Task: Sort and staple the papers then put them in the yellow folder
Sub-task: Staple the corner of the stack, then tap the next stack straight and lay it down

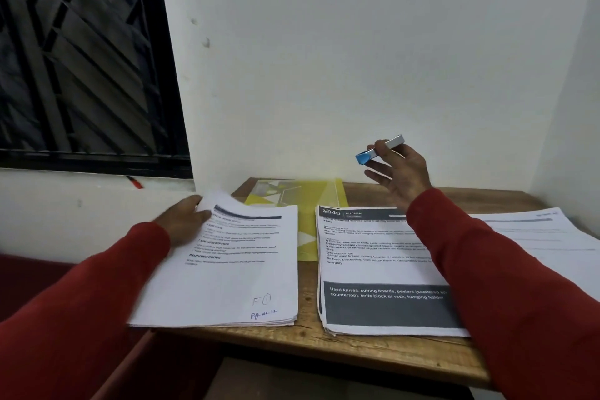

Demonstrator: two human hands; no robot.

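A stack of printed papers [227,276] lies at the table's left front, overhanging the edge. My left hand [185,221] grips its upper left corner, which curls upward. A second stack [373,256] with a dark banner lies to the right, partly under my right sleeve. Between and behind the two stacks lies the yellow folder [305,198], partly covered by them. My right hand [396,172] is raised above the table's back and holds a small stapler [380,149], silver with a blue end, between thumb and fingers.
More sheets [545,234] lie at the table's right end. The wooden table [305,338] stands in a corner against white walls. A barred window is at the left, with a red pen [134,182] on its sill.
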